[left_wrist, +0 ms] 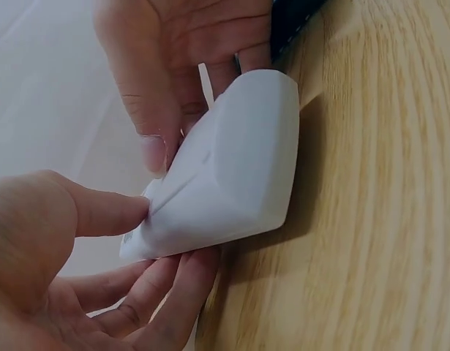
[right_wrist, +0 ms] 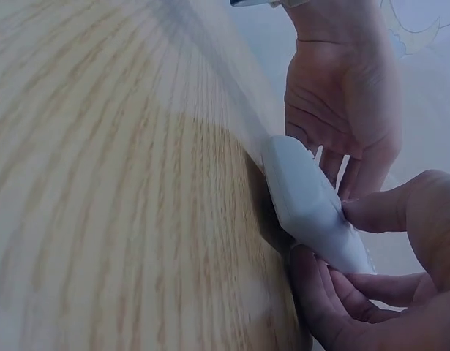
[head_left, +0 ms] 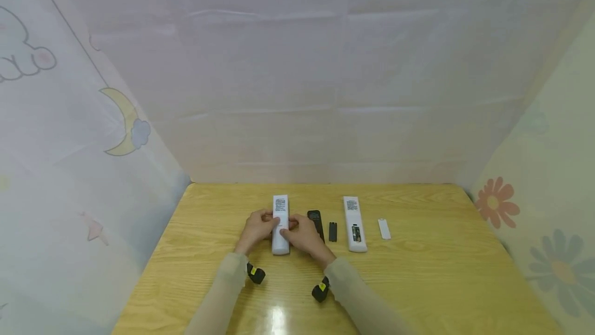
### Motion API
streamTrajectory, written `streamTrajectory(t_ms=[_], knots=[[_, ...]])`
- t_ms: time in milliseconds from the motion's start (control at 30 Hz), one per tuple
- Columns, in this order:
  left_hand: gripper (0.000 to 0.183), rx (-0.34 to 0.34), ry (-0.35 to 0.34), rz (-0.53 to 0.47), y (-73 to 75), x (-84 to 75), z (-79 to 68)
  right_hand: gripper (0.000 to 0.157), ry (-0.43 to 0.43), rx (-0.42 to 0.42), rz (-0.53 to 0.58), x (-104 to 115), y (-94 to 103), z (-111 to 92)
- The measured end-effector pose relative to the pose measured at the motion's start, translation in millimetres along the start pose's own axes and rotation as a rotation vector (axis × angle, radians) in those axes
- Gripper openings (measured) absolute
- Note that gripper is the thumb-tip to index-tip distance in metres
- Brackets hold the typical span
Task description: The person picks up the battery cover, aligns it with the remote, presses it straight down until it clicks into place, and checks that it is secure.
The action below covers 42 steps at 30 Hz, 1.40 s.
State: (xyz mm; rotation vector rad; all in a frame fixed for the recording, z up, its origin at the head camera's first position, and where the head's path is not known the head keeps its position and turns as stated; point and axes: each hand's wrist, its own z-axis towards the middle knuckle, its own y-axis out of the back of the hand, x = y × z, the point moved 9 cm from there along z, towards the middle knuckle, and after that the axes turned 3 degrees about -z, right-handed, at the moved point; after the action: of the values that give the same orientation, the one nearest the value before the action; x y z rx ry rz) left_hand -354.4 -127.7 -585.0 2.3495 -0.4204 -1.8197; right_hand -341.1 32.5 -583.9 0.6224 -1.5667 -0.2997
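Left hand [head_left: 257, 227], right hand [head_left: 304, 234] — white remote [head_left: 281, 243] between

Left side: the table [head_left: 200, 257] gives wide passage between left hand [head_left: 255, 227] and its left edge. Near side: a lane between the forearms [head_left: 362, 301] reaches the white remote [head_left: 281, 244]. Right side: black remote [head_left: 315, 216], black cover [head_left: 332, 232] and second remote [head_left: 352, 216] obstruct low travel beside right hand [head_left: 304, 234]. Rear limit: wall [head_left: 325, 139].

- Held white remote [left_wrist: 246, 153]: smooth plastic, satin sheen
- Table [head_left: 427, 283]: wood-grained, glossy where light reflects
- Back sheet [head_left: 297, 72]: creased, smooth, faintly shiny
- Sleeves [head_left: 217, 293]: matt cloth
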Motion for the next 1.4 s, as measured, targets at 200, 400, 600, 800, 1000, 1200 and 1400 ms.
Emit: streamTrajectory(t_ms=[200,400,600,800,1000,1200,1400], knots=[[0.043,-0.030,0.005,0.051,-0.3,-0.4,0.8,0.039,-0.024,0.004,-0.026,2.7,1.6,-0.9],[0.041,-0.047,-0.005,0.117,-1.4,-3.6,1.8,0.040,-0.037,0.001,-0.026,4.3,2.2,-1.5],[0.038,-0.057,0.006,0.165,-1.3,-5.4,2.6,0.040,-0.041,-0.001,-0.038,2.7,0.2,1.8],[0.036,-0.053,0.008,0.204,-1.9,-6.5,4.3,0.038,-0.048,-0.015,-0.048,-0.6,0.0,4.8],[0.035,-0.052,-0.001,0.219,-2.7,-8.2,4.5,0.035,-0.048,-0.021,-0.044,-1.0,0.9,4.2],[0.034,-0.052,-0.020,0.202,-3.7,-8.6,4.1,0.033,-0.056,-0.018,-0.048,0.4,2.2,3.7],[0.036,-0.064,-0.022,0.185,-3.5,-5.6,4.4,0.033,-0.054,0.001,-0.047,2.1,2.4,1.8]])
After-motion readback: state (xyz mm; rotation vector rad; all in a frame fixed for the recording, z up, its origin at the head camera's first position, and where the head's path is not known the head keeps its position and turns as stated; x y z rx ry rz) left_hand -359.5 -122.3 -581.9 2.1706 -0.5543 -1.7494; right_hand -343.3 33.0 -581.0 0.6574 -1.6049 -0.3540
